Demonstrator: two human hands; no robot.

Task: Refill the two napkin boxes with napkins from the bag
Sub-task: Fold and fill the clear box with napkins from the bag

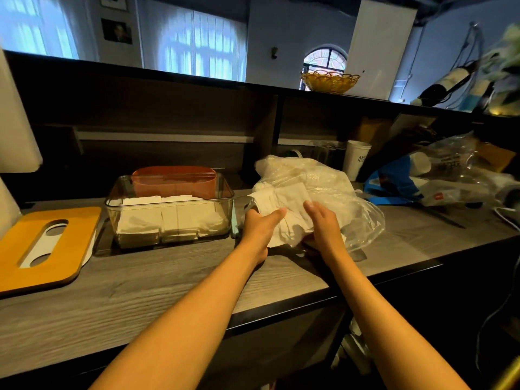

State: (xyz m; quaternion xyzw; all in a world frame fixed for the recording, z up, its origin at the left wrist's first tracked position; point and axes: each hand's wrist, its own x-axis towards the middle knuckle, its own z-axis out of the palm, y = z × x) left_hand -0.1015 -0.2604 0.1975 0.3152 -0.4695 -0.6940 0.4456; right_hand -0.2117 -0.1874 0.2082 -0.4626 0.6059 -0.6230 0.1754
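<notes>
A clear plastic bag (332,187) of white napkins (287,209) lies on the wooden counter, right of centre. My left hand (257,229) grips the napkin bundle from its left side, thumb across the top. My right hand (323,223) lies on the bundle's right side with fingers stretched over it. Left of the bag stands a clear napkin box (225,204), holding folded white napkins (168,218). Behind it sits an orange-brown box (174,181). An orange lid (47,246) with an oval slot lies flat at the far left.
The counter's front edge (281,313) runs diagonally below my arms. A white paper cup (356,159) stands behind the bag. Crumpled clear and blue plastic bags (439,175) clutter the right. A yellow wicker basket (329,81) and wine bottles (450,80) sit on the upper shelf.
</notes>
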